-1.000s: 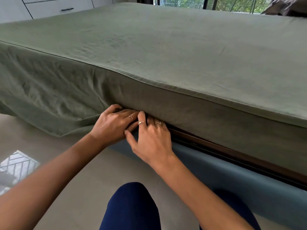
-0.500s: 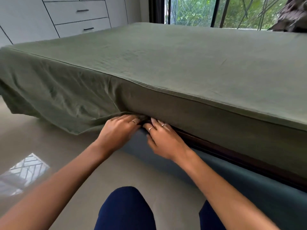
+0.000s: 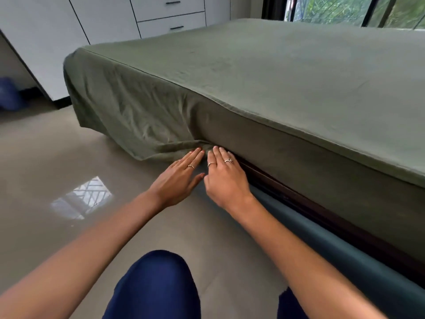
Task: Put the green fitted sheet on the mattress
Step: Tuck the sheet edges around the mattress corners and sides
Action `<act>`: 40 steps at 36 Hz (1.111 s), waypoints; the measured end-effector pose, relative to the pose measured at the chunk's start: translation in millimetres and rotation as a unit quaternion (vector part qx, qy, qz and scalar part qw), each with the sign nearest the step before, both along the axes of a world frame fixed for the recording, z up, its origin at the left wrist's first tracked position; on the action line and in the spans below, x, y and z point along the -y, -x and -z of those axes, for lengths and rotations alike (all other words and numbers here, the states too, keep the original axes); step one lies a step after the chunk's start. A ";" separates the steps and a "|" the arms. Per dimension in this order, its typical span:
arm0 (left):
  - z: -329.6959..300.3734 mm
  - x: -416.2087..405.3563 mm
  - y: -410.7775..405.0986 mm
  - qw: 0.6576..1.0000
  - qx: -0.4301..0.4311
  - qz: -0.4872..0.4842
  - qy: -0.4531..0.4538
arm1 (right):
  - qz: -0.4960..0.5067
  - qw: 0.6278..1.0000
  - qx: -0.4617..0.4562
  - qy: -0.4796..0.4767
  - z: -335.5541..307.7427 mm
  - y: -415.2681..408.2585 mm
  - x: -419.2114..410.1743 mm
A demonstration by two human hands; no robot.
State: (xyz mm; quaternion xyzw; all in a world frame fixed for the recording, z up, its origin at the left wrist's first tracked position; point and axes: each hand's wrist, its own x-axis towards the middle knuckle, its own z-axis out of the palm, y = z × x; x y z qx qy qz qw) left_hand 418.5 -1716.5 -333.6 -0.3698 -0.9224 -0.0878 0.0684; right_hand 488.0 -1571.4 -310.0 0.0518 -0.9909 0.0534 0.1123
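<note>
The green fitted sheet covers the top of the mattress and its near side. To the right the sheet's lower edge is tucked under the mattress; to the left it hangs loose and wrinkled towards the floor. My left hand and my right hand lie side by side with straight fingers. Their fingertips touch the bunched sheet edge where the tucked part ends. Neither hand grips the cloth.
A dark wooden rail and a blue padded bed frame run below the mattress. White drawers stand behind the bed and a window at the far right. My knee is over the glossy tiled floor.
My fingers have come out from under the mattress edge and now lie straight against the sheet. My view has swung left, showing more of the hanging corner.
</note>
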 end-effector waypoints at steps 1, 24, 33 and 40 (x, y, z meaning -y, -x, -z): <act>-0.8 -1.8 1.8 1.000 0.008 -0.002 0.002 | 0.005 1.000 0.008 -0.009 -2.6 1.1 1.4; -34.5 -12.7 63.3 0.988 -0.049 0.012 0.144 | 0.120 0.986 0.080 0.083 -16.1 49.4 27.2; -46.3 -8.8 51.2 0.995 -0.090 -0.016 0.035 | 0.016 0.987 -0.023 0.157 -6.5 13.7 1.9; -10.2 4.8 44.2 0.987 -0.119 -0.013 -0.106 | 0.041 0.996 -0.054 0.060 12.5 24.0 14.3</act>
